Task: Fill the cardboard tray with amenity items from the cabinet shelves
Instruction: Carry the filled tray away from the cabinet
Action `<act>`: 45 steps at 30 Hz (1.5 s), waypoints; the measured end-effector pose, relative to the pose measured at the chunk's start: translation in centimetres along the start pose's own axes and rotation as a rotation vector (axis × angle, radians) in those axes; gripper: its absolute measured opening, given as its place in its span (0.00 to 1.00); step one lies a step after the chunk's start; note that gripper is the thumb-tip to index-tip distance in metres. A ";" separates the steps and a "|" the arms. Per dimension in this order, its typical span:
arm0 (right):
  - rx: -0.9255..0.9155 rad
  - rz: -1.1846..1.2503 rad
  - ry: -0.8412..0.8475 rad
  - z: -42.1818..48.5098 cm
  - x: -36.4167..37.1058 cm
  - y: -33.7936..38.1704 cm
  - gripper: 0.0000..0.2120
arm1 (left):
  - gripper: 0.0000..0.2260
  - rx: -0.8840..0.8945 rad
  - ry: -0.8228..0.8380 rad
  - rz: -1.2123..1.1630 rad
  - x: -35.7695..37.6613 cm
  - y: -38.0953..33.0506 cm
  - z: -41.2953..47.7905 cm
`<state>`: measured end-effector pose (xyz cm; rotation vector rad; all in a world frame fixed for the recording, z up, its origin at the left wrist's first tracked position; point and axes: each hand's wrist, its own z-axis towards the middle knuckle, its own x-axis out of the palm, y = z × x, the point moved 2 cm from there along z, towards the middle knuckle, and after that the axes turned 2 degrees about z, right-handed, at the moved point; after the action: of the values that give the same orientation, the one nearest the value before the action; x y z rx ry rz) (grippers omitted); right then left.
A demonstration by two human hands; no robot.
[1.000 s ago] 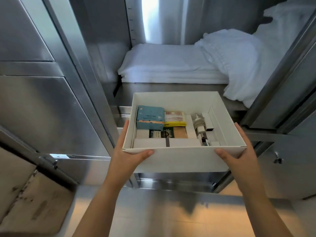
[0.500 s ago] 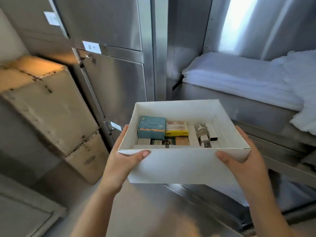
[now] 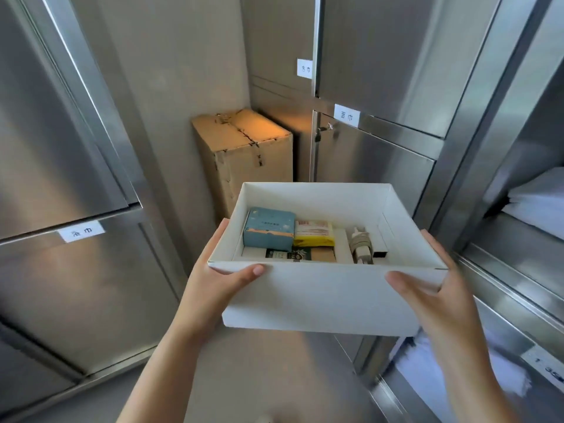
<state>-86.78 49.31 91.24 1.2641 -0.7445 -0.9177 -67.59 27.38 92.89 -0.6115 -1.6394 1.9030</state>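
The white cardboard tray [image 3: 320, 297] is held up in the air in front of the person, level, with its open top facing the camera. Inside it, toward its left, a blue box [image 3: 268, 228] lies beside a yellow packet [image 3: 312, 233], the two touching; a dark-labelled packet [image 3: 287, 254] lies in front of them against the tray's near wall. Toward the tray's right lie a pale little bottle [image 3: 361, 245] and, just beside it, a small black piece [image 3: 381, 250]; what that piece is cannot be told. The left hand [image 3: 213, 279] grips the tray's near left corner, thumb laid flat on the front wall and fingers wrapped along the left side. The right hand [image 3: 433, 288] grips the near right corner the same way, thumb on the front wall. Behind the tray a tall brown cardboard box [image 3: 244, 154] stands in the corner, its top taped shut. Left of the tray is a steel cabinet door [image 3: 76, 285] with a white label [image 3: 81, 232]. Behind the tray to the right is another steel door with a label [image 3: 346, 116] and a small padlock [image 3: 319, 135]. Right of the tray, folded white linen [image 3: 537, 203] lies on an open shelf.
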 end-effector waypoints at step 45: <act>-0.047 -0.013 0.426 50.6 32.5 -0.9 0.61 | 0.40 -0.004 -0.374 0.073 -12.5 2.5 48.5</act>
<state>-116.20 -2.65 98.04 1.3645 -0.3772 -0.6399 -90.41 -17.05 97.65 -0.3325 -1.8680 2.1680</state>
